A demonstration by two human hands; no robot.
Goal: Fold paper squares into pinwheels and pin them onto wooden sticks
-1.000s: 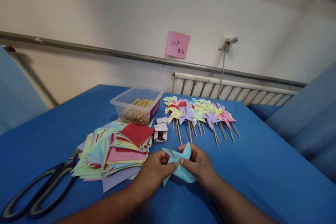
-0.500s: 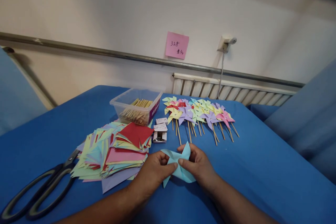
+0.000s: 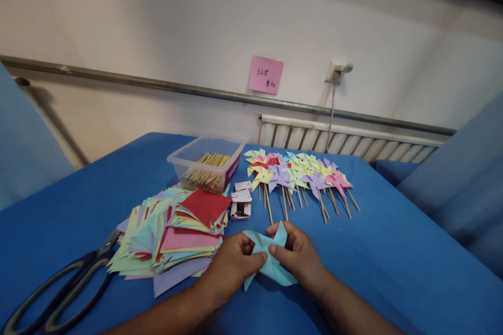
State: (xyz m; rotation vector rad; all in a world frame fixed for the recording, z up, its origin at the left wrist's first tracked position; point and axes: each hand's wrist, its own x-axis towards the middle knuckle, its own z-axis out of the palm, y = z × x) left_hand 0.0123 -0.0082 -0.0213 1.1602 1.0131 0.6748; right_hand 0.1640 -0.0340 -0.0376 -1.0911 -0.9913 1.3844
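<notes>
Both hands pinch a light blue paper pinwheel shape [image 3: 272,267] low over the blue table [image 3: 393,261]. My left hand [image 3: 231,267] grips its left side with thumb and fingers closed. On the paper's right side, my right hand [image 3: 301,256] presses its thumb at the centre and its fingers curl behind a flap. A stack of cut coloured paper squares [image 3: 176,233], a red one on top, lies just left of my left hand.
Large black scissors [image 3: 58,290] lie at the front left. A clear tub of wooden sticks [image 3: 206,165] stands behind the stack, small white boxes [image 3: 241,201] beside it. Several finished pinwheels on sticks [image 3: 298,178] lie further back. A pink note [image 3: 266,74] hangs on the wall.
The hands and the blue paper stay nearly in place, fingers shifting slightly on the folds. The view has tilted a little, so everything sits slightly lower in the picture.
</notes>
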